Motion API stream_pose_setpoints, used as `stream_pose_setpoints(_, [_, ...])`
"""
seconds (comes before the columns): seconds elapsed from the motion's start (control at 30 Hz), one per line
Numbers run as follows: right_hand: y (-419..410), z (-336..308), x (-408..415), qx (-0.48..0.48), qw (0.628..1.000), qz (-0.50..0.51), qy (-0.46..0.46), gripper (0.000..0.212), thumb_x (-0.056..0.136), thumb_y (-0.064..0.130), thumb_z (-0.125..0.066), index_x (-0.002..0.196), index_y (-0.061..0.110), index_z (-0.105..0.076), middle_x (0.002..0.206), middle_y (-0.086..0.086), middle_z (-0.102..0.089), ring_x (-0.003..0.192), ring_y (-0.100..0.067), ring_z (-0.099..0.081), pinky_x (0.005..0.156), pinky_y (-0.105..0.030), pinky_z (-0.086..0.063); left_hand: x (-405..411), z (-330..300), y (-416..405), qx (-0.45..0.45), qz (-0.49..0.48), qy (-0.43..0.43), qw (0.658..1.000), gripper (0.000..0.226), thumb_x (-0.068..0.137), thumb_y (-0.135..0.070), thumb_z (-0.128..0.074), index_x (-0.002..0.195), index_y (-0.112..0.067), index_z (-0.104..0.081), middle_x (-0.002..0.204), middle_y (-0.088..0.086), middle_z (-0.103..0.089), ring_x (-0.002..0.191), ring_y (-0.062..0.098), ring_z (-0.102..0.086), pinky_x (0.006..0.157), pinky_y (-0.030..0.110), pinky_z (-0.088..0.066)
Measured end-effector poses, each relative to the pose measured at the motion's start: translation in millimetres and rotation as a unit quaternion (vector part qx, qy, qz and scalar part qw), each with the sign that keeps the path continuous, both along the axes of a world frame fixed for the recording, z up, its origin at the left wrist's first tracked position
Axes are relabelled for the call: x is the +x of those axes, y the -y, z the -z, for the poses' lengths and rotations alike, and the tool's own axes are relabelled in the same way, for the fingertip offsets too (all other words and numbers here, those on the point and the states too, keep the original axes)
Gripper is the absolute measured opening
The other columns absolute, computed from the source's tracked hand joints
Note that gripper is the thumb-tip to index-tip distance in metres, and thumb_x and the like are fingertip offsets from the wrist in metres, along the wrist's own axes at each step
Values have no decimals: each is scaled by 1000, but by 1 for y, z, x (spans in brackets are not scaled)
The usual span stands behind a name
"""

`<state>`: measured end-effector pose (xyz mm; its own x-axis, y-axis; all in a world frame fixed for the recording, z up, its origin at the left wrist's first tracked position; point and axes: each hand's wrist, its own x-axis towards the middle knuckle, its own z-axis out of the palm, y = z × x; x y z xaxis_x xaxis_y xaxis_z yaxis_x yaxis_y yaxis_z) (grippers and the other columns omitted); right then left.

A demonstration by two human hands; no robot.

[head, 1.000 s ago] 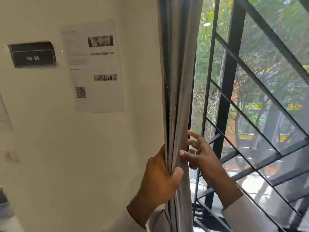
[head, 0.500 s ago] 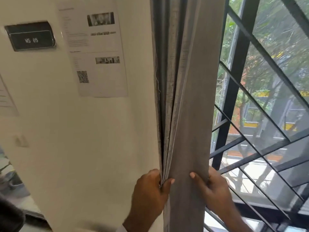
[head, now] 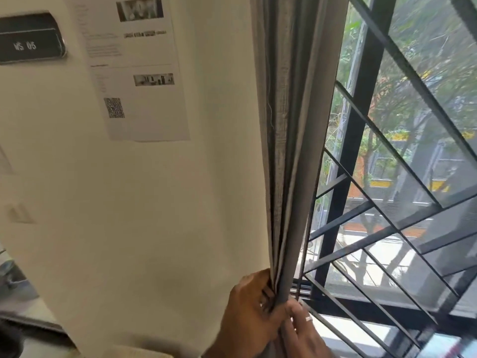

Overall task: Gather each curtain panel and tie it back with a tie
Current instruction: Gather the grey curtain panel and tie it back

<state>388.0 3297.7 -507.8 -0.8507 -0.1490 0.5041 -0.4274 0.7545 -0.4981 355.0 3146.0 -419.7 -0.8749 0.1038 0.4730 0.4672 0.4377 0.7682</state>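
1. Narrower than half a second ago, the grey curtain panel (head: 289,151) is now squeezed into a tight bundle between wall and window grille (head: 361,151).
2. Both hands clench it low: left hand (head: 247,313) wraps the folds, right hand (head: 302,329) pinches the window-side edge, likely to ready it for a tie; none visible.
3. A dark wall plaque (head: 28,40) reads "WS 05".

poster (head: 144,73) text: too blurred to read | right hand (head: 304,332): wrist cut off by bottom edge
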Motion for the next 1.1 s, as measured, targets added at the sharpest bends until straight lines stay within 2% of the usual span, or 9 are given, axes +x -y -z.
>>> stream_pose_setpoints(0.13, [-29, -4, -12, -28, 998, -56, 28, 45, 95, 77, -48, 138, 65, -50, 144, 28, -53, 130, -9, -59, 101, -21, -52, -13, 8, 8, -53, -64, -62, 995, 14, 89, -38, -79, 92, -37, -65, 92, -28, -60, 93, 3, -59, 78, 20, -48])
stream_pose_setpoints(0.27, [-19, -21, -20, -238, 971, -34, 2, 53, 84, 5, -84, 124, 32, -63, 137, 9, -63, 101, -17, -75, 76, -28, -63, -19, 13, 15, -31, -72, -21, 997, 27, 86, -56, -79, 83, -30, -74, 115, -22, -58, 107, 12, -63, 90, 33, -53])
stream_pose_setpoints(0.37, [-15, -31, -26, -332, 942, -35, 38, 74, 77, -14, -84, 127, 33, -56, 128, 14, -70, 80, -18, -74, 67, -31, -62, -22, 10, 15, 20, -35, 28, 999, 17, 85, -48, -80, 88, -32, -81, 98, -15, -64, 91, 15, -66, 80, 37, -58])
stream_pose_setpoints(0.5, [-19, -31, -33, -249, 967, -41, 20, 62, 81, -5, -86, 118, 41, -68, 108, 16, -77, 82, -11, -75, 64, -20, -59, -26, 6, 17, 50, -8, 86, 995, 22, 87, -33, -84, 100, -51, -82, 91, -14, -78, 87, 12, -73, 83, 40, -63])
stream_pose_setpoints(0.63, [-11, -26, -27, -159, 986, -31, -48, 32, 90, 14, -77, 112, 37, -77, 136, 18, -66, 103, 0, -71, 79, -13, -57, -24, 5, 12, 74, -28, 89, 993, 25, 83, -30, -93, 100, -23, -77, 80, -11, -80, 71, 13, -76, 69, 35, -64])
stream_pose_setpoints(0.73, [-6, -21, -27, -260, 965, -19, 24, 21, 93, 18, -75, 106, 33, -81, 135, 15, -66, 103, -2, -71, 75, -23, -62, -25, 7, 11, 107, -55, 128, 985, 31, 78, -30, -98, 79, -18, -69, 63, -5, -72, 54, 7, -59, 55, 27, -53])
stream_pose_setpoints(0.87, [-17, -28, -32, -334, 925, -82, 163, 47, 77, 7, -92, 107, 39, -75, 77, -3, -67, 67, -16, -59, 63, -29, -51, -32, 3, 20, 94, 13, 219, 971, 38, 77, -47, -94, 85, -13, -78, 75, 1, -76, 63, 8, -60, 64, 29, -52])
stream_pose_setpoints(1.03, [-14, -32, -34, -208, 975, -12, 83, 52, 70, 19, -95, 97, 48, -61, 70, 9, -66, 56, -9, -59, 55, -16, -48, -37, 4, 19, 116, 42, 244, 962, 52, 70, -51, -97, 100, -11, -81, 90, 13, -82, 76, 38, -73, 72, 52, -63])
stream_pose_setpoints(1.1, [-10, -28, -33, -177, 984, -6, 32, 56, 72, 13, -92, 98, 53, -63, 71, 15, -65, 59, -8, -61, 57, -13, -48, -36, 3, 22, 102, 37, 229, 967, 50, 68, -50, -97, 92, -10, -81, 82, 13, -79, 68, 30, -68, 71, 46, -62])
